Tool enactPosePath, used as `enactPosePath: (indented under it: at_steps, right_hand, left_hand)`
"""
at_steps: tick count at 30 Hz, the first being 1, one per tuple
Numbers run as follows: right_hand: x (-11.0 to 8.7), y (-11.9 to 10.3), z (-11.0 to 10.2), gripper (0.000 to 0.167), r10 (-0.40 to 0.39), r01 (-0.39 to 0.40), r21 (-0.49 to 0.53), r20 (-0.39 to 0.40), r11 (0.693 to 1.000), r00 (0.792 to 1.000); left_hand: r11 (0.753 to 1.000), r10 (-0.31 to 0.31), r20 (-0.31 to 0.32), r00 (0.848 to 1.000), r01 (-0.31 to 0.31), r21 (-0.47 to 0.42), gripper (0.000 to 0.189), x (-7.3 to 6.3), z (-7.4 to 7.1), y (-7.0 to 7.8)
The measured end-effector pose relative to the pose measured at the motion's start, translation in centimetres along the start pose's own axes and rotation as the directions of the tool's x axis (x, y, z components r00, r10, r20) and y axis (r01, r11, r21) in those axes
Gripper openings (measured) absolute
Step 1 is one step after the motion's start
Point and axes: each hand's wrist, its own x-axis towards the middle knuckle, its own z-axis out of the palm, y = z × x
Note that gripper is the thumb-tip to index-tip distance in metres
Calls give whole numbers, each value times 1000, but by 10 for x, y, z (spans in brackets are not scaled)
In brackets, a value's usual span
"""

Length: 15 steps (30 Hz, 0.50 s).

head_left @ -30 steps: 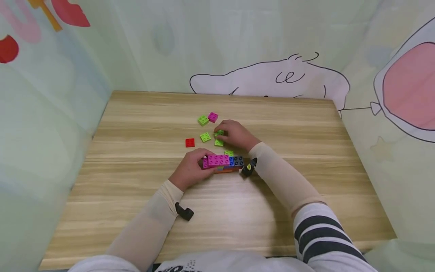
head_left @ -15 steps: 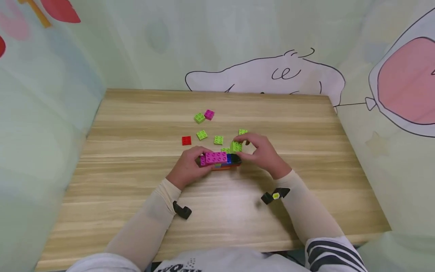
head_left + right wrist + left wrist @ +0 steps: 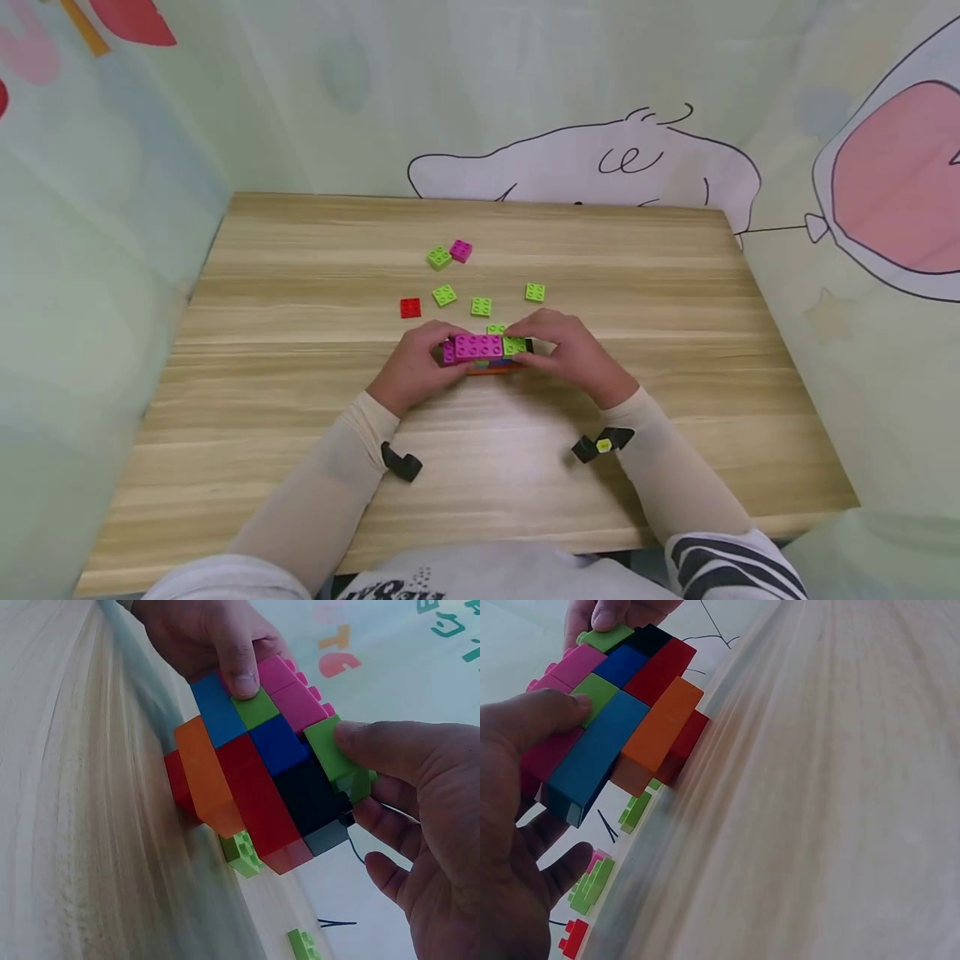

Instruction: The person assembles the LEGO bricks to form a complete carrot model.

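A wall of stacked toy building bricks stands on the table, with a long pink brick [image 3: 478, 347] along its top. Its side shows an orange brick [image 3: 664, 724], a teal-blue brick [image 3: 600, 757], a long red brick [image 3: 259, 802] and a black brick [image 3: 311, 795]. My left hand [image 3: 416, 367] grips the wall's left end, thumb across a small green brick [image 3: 255, 710] in the side. Between thumb and fingers my right hand [image 3: 581, 354] pinches a green brick [image 3: 514, 346] on the top row, right beside the pink one and over the blue and black bricks.
Behind the wall lie loose bricks: a red one [image 3: 410, 308], a magenta one [image 3: 461, 250] and several green ones, including a green brick [image 3: 535, 292] at the right and another green brick [image 3: 497, 328] close behind the wall. A printed cloth [image 3: 315, 125] hangs past the table's far edge.
My right hand has picked a green brick from the loose ones and brought it down onto the wall's top row. Another green brick now lies farther right. My left hand keeps its grip.
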Motion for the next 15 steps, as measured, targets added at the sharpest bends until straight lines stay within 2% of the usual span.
enactPosePath:
  at_steps: [8,15]
  right_hand:
    - [-1,-2,1,35,11,-11,-10,1,1000,1000]
    - [-2,-3,8,35,-44,41,-73,-42,997,998]
  left_hand:
    - [999,-35,11,999,35,-1,35,1,-2,5]
    - [996,-81,35,996,82,-23,36,2,-6,6]
